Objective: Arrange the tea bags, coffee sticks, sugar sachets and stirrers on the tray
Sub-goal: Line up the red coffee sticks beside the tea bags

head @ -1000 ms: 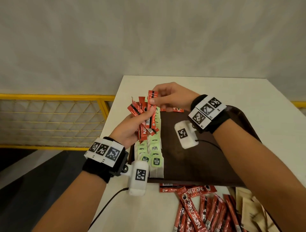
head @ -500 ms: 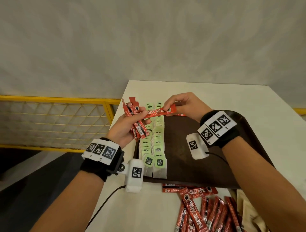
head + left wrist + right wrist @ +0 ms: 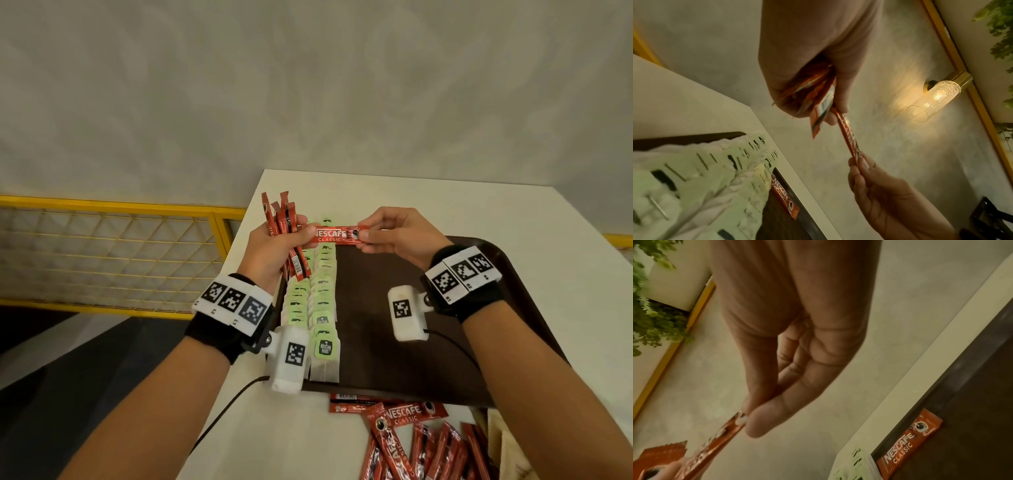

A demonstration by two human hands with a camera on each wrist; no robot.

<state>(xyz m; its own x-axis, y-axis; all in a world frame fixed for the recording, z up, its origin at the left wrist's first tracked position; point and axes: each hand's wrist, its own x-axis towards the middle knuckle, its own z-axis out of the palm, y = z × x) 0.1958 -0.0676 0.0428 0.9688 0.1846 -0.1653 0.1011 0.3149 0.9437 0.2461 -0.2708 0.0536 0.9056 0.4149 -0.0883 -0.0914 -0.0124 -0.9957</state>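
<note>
The single coffee stick [image 3: 337, 235] is held level in the air above the far left part of the tray [image 3: 404, 329], label side up. My right hand [image 3: 400, 236] pinches its right end between thumb and forefinger; the right wrist view shows that thumb and forefinger [image 3: 774, 415] pressed together on the stick's end. My left hand [image 3: 274, 250] meets the stick's left end at the thumb. The same hand is curled round a bundle of coffee sticks [image 3: 286, 236], which stands roughly upright, its ends fanning out above and below my fist.

Below the held stick, two rows of tea bags [image 3: 317, 308] with green tags run along the left side of the tray, overlapping from far edge to near edge. One more flat coffee stick [image 3: 906, 443] lies on the tray floor against the far rim, just beside the far end of the tea bag rows.

The tray rests on a white table [image 3: 445, 202]. On the table, at the tray's near edge, lies a loose pile of coffee sticks [image 3: 411, 442]. To the right of that pile are pale brown sachets [image 3: 503, 442], partly cut off by the frame edge.

Past the table's left edge runs a yellow railing [image 3: 113, 205].
</note>
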